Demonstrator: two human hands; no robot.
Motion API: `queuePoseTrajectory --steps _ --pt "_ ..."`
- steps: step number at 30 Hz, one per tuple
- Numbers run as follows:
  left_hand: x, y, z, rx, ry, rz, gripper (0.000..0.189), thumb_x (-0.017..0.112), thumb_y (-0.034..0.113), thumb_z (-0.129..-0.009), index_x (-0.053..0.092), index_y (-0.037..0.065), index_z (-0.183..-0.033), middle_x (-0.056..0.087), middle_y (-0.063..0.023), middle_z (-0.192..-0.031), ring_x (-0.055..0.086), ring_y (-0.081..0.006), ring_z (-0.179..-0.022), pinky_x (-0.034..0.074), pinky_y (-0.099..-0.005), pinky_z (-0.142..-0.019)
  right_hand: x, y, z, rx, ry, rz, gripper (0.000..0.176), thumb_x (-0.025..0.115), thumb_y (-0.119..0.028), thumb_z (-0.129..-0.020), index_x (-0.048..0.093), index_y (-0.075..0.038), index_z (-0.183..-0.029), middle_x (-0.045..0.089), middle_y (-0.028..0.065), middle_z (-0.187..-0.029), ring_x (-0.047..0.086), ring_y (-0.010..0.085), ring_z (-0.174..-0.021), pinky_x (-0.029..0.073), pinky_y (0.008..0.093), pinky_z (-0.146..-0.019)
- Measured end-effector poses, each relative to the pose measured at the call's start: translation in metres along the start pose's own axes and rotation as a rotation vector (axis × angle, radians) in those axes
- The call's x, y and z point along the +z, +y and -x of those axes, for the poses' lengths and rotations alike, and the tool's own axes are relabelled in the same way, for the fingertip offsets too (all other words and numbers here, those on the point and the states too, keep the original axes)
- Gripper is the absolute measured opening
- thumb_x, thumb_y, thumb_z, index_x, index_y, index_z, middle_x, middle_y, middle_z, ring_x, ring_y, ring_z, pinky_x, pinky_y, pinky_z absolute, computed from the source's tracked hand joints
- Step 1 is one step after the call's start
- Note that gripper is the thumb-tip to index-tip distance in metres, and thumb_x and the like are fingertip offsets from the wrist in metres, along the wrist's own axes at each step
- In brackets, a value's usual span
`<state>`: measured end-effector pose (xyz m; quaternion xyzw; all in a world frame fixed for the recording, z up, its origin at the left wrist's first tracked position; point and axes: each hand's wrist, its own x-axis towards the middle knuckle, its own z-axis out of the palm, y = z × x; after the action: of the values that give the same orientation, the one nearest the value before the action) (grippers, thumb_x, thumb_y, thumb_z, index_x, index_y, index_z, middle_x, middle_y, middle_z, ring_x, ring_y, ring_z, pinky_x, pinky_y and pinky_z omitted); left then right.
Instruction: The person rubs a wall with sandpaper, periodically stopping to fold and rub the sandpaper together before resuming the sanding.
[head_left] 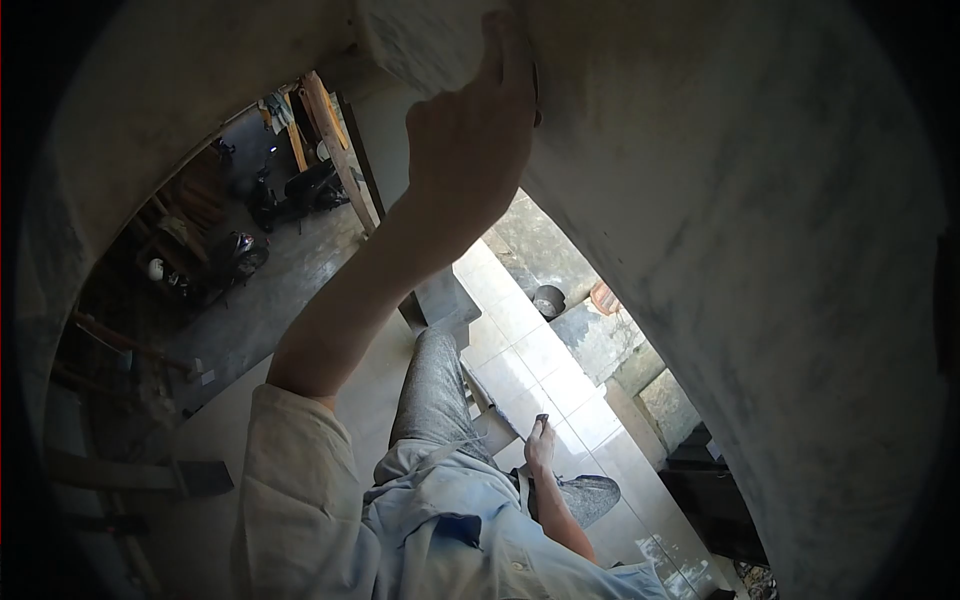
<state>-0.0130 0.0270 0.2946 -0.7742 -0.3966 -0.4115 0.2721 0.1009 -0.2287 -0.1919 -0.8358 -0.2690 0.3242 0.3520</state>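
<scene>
My left hand (pixel 470 145) is raised at the top, its fingers closed against a pale, mottled surface. A thin dark edge shows along its right side; I cannot tell what the fingers hold. Just left of the fingertips lies a lighter, whitish patch (pixel 425 40) of that surface. Lower down, near my bent knee, my right hand (pixel 540 450) is closed around a small dark object (pixel 542 419), whose end sticks out past the fingers.
A broad mottled grey surface (pixel 720 230) fills the right side. Below are pale floor tiles (pixel 520 355), a round dark pot (pixel 549 300) and a black box-like thing (pixel 712 505). Motorbikes (pixel 240 255) stand at the left, near wooden posts (pixel 335 140).
</scene>
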Motion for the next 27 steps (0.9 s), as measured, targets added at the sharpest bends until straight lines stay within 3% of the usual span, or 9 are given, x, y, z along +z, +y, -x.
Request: queuePoseTrajectory --steps 5,6,9,14,18,21,22,25,27 --pt "-0.009 0.027 0.037 0.049 -0.093 0.038 0.062 0.061 0.008 -0.081 0.035 -0.014 -0.132 0.052 -0.0262 -0.128 0.066 -0.0174 -0.054 0.045 -0.0252 -0.036 0.001 -0.001 -0.003 -0.015 -0.001 0.019 0.042 0.037 -0.028 -0.097 0.056 0.004 -0.117 0.057 0.0282 -0.112 0.052 0.0416 -0.109 0.040 0.0458 -0.095" --pt "-0.007 0.031 0.053 0.156 -0.030 0.142 0.063 0.059 0.006 -0.081 0.034 -0.014 -0.134 0.050 -0.0299 -0.129 0.067 -0.0167 -0.060 0.045 -0.0246 -0.036 0.003 -0.002 -0.003 -0.021 0.012 0.020 0.042 0.037 -0.029 -0.097 0.056 0.004 -0.117 0.057 0.0282 -0.111 0.052 0.0418 -0.108 0.040 0.0457 -0.095" --pt "-0.003 0.014 0.041 0.191 -0.031 0.088 0.062 0.059 0.007 -0.081 0.034 -0.013 -0.134 0.052 -0.0284 -0.128 0.067 -0.0156 -0.065 0.045 -0.0256 -0.036 0.006 0.005 -0.003 -0.034 0.023 0.026 0.043 0.038 -0.030 -0.097 0.056 0.004 -0.117 0.058 0.0288 -0.111 0.052 0.0415 -0.109 0.040 0.0452 -0.095" --pt "0.008 0.005 0.012 0.026 -0.046 0.022 0.062 0.060 0.008 -0.081 0.035 -0.015 -0.133 0.056 -0.0279 -0.121 0.066 -0.0174 -0.054 0.045 -0.0255 -0.036 0.004 0.006 -0.002 -0.011 0.029 0.006 0.045 0.039 -0.032 -0.097 0.057 0.004 -0.118 0.057 0.0288 -0.115 0.052 0.0409 -0.111 0.040 0.0451 -0.095" --pt "-0.001 0.027 0.057 0.223 0.054 0.002 0.062 0.062 0.005 -0.077 0.038 -0.014 -0.132 0.054 -0.0290 -0.125 0.069 -0.0169 -0.075 0.046 -0.0246 -0.038 0.007 0.005 -0.005 0.000 -0.002 0.024 0.047 0.039 -0.034 -0.097 0.055 0.003 -0.121 0.056 0.0289 -0.117 0.051 0.0414 -0.112 0.040 0.0449 -0.097" --pt "0.000 0.010 0.028 0.053 0.021 0.078 0.057 0.061 0.005 -0.078 0.042 -0.013 -0.129 0.055 -0.0266 -0.124 0.068 -0.0156 -0.072 0.046 -0.0250 -0.037 0.006 0.014 -0.002 -0.001 -0.016 0.040 0.045 0.038 -0.032 -0.097 0.054 0.004 -0.120 0.055 0.0294 -0.114 0.052 0.0422 -0.109 0.040 0.0456 -0.095" --pt "0.002 0.003 0.013 -0.061 -0.180 0.065 0.055 0.062 0.007 -0.079 0.044 -0.013 -0.127 0.054 -0.0246 -0.125 0.067 -0.0148 -0.068 0.045 -0.0254 -0.036 0.006 0.013 0.001 -0.014 0.012 0.037 0.044 0.038 -0.030 -0.097 0.054 0.004 -0.120 0.055 0.0295 -0.111 0.052 0.0426 -0.107 0.040 0.0462 -0.094" --pt "-0.003 0.017 0.022 0.000 -0.037 -0.026 0.057 0.062 0.005 -0.078 0.042 -0.013 -0.128 0.051 -0.0275 -0.127 0.068 -0.0184 -0.077 0.049 -0.0251 -0.040 0.007 0.015 0.001 -0.038 0.036 0.032 0.042 0.037 -0.029 -0.098 0.054 0.004 -0.117 0.054 0.0297 -0.110 0.052 0.0429 -0.106 0.040 0.0471 -0.093" --pt "-0.010 0.035 0.055 0.110 -0.082 0.123 0.060 0.063 0.003 -0.077 0.041 -0.014 -0.130 0.049 -0.0316 -0.129 0.067 -0.0241 -0.091 0.052 -0.0248 -0.045 0.003 0.000 0.002 -0.009 0.009 0.035 0.042 0.037 -0.029 -0.098 0.054 0.004 -0.117 0.054 0.0296 -0.111 0.052 0.0428 -0.107 0.040 0.0471 -0.093"
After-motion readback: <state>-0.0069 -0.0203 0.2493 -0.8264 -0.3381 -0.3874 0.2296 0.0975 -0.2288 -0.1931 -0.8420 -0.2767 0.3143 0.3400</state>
